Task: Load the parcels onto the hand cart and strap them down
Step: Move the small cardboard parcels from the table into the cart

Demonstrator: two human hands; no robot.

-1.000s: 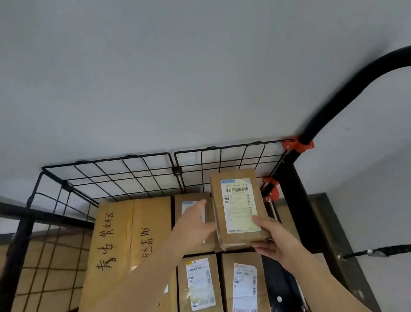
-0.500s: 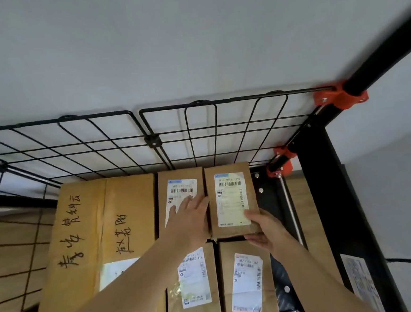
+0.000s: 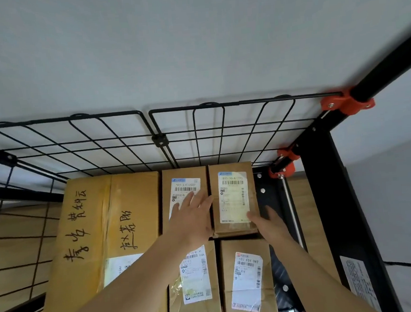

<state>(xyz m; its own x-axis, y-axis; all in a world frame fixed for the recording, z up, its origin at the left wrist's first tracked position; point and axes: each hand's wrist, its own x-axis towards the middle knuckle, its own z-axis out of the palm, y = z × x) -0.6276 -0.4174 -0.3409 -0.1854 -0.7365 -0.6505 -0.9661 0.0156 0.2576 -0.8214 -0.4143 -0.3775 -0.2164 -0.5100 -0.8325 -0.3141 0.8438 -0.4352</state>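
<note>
Several brown cardboard parcels lie in the black wire-walled hand cart. A small labelled parcel sits at the far right, flush beside another small parcel. My left hand lies flat with straight fingers on that neighbouring parcel, fingertips at the seam between the two. My right hand rests with loose fingers at the near right corner of the far-right parcel, its fingertips touching the label edge. Two more small parcels lie nearer me. A large box with handwriting fills the left side.
The cart's thick black handle post with orange clamps stands at the right. A bare strip of cart deck shows between the parcels and the post. A grey wall rises behind; wooden flooring shows through the left mesh.
The small parcel went from held above the stack to lying flat at the far right. My right hand has let go of it and my left hand has slid onto the neighbouring parcel.
</note>
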